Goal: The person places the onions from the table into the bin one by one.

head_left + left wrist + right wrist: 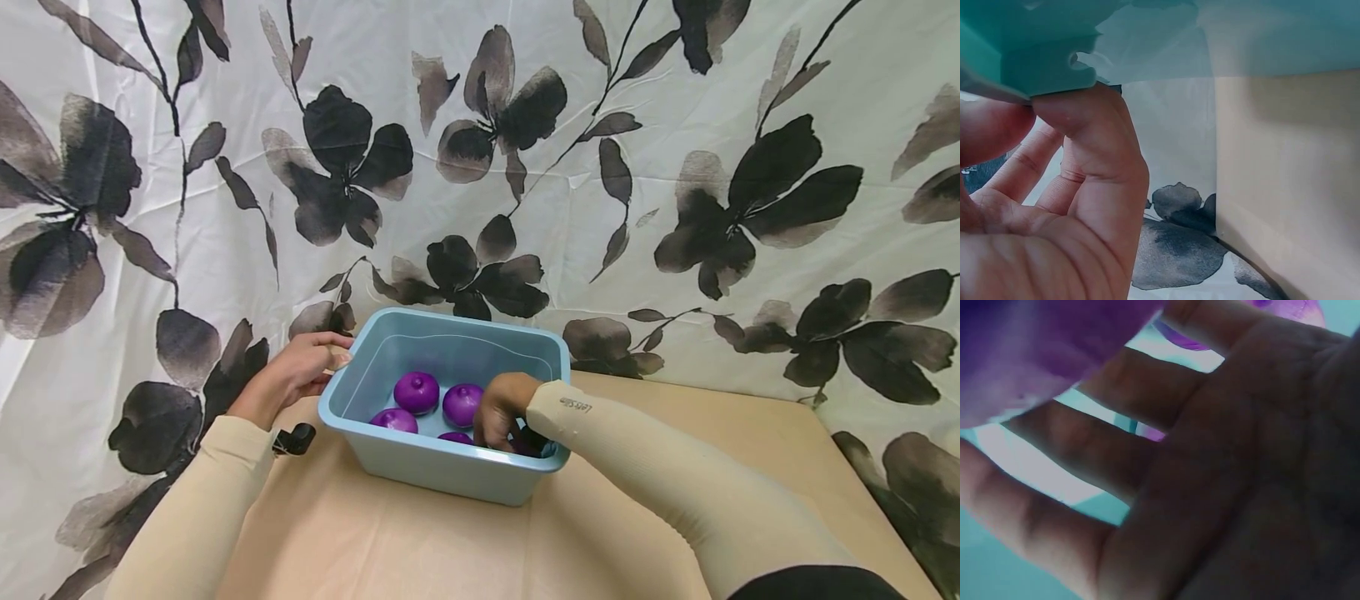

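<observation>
A wide cloth curtain (525, 150), white with large dark printed leaves and flowers, hangs creased behind the tub and fills most of the head view. In front of it lies a table (420, 542) with a smooth, pale tan top, and the tub (450, 475) stands on that top near the curtain. The tub is a light blue plastic box, rectangular with rounded corners and a rolled rim.

The left hand (296, 375) is at the tub's left rim near the back corner; the wrist view shows the thumb (1094, 125) pressed up under the rim's lip and a finger above it, so the hand pinches the rim. The right hand (502, 412) reaches down inside the tub at its front right, fingers pointing to the floor of the tub. Its wrist view shows the fingers (1116, 400) spread and fairly straight, with a blurred purple ball (1035, 350) just beyond them; whether they touch it I cannot tell.

Several more purple balls (417, 392) lie on the tub's floor, left of the right hand. They are round, glossy and slightly flattened, each with a small dimple on top.
</observation>
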